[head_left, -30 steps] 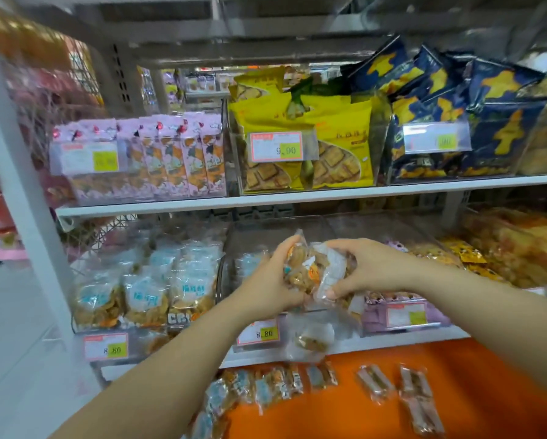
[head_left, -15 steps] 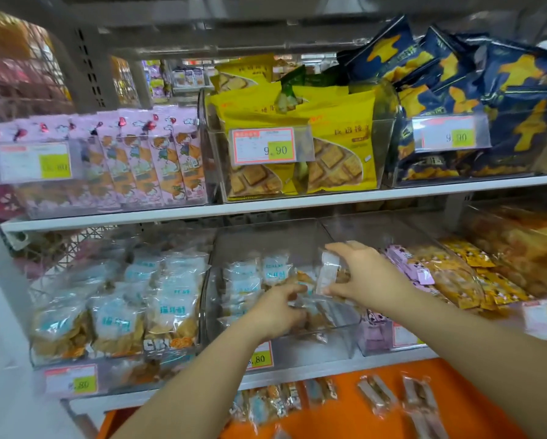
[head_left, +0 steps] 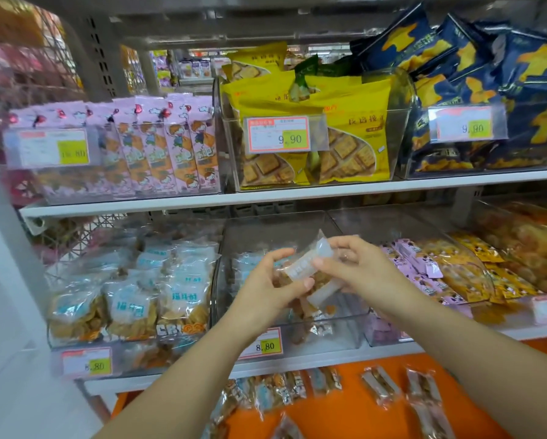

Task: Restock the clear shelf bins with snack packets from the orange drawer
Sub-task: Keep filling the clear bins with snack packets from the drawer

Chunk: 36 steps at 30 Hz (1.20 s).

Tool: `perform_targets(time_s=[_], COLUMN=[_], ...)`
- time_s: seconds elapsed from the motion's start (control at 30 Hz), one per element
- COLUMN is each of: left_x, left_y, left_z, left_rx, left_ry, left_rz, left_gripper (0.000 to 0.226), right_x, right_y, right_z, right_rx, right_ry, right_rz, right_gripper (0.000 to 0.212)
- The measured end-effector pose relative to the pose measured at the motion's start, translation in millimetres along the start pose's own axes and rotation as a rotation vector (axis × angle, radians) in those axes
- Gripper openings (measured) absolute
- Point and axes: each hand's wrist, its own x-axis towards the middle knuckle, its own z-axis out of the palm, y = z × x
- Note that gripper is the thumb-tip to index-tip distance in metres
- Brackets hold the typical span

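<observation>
The fingers (head_left: 324, 263) of the right hand (head_left: 364, 274) are closed in a pinch on the upper end of a clear snack packet (head_left: 300, 269). The left hand (head_left: 266, 289) curls round the packet's lower end with the thumb pressed on its front, so both hands are clamped on the one packet. Its white label is blurred and unreadable, and its lower part is hidden behind the left palm.

The packet is held over the middle clear bin (head_left: 297, 332) on the lower shelf (head_left: 297, 362), above the bin's front wall. Whether it touches anything below cannot be told. A few blue-labelled packets (head_left: 247, 264) lie at the back of that bin, partly hidden by the left hand. The left forearm covers one corner of the bin's price tag (head_left: 262, 345).

The bin to the left (head_left: 133, 299) is packed with blue-labelled packets. The bin to the right (head_left: 424, 270) holds pink and orange packs seen hazily through its wall.

Below the shelf is the orange drawer (head_left: 329, 419), with loose packets (head_left: 381, 388) scattered in it and its near part cut off by the bottom edge. On the upper shelf, dark blue bags (head_left: 519, 90) run off the right edge.
</observation>
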Motion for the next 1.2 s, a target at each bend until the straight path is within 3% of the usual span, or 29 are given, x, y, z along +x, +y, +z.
perform_targets(time_s=[0.13, 0.2, 0.27, 0.33, 0.43, 0.5, 0.63, 0.77, 0.9, 0.97, 1.1, 1.2], left_x=[-14, -19, -24, -28, -40, -48, -50, -44, -36, -32, -9, 12], left_y=[3, 9, 15, 17, 26, 30, 37, 44, 38, 37, 37, 36], left_z=[-14, -15, -12, -11, -11, -9, -14, -19, -30, -40, -63, -70], left_rx=[0.084, 0.141, 0.128, -0.022, -0.324, -0.379, -0.389, -0.204, -0.236, -0.155, 0.144, 0.290], left_ry=[-0.016, 0.032, 0.080, 0.115, 0.011, -0.065, -0.027, -0.129, -0.119, -0.150, -0.197, -0.194], left_rz=[0.019, 0.068, 0.093, -0.006, -0.245, -0.302, -0.267, -0.182, -0.141, -0.123, -0.108, -0.059], left_gripper=[0.041, 0.034, 0.030, 0.028, 0.024, 0.031, 0.035, 0.046, 0.056, 0.050, 0.036, 0.030], right_x=[-5, -13, -20, -23, -29, -34, -40, -37, -19, -9, 13, 26], right_y=[-3, -5, -4, 1, 0, -2, -10, -7, -2, 1, 3, 1], right_z=[-8, -4, -1, -4, -10, -10, -15, -14, -12, -8, 5, 10], right_rx=[-0.126, -0.244, -0.469, -0.594, -0.620, -0.629, -0.605, -0.717, -0.695, -0.627, -0.623, -0.582], right_ry=[-0.086, -0.045, 0.049, 0.117, 0.144, 0.143, 0.068, -0.039, 0.115, 0.138, 0.020, 0.053], right_rz=[-0.053, -0.237, -0.554, -0.800, -0.931, -0.983, -0.965, -0.991, -0.851, -0.773, -0.715, -0.669], right_gripper=[0.025, 0.020, 0.013, 0.004, 0.004, 0.008, 0.017, 0.011, 0.010, 0.012, 0.018, 0.018])
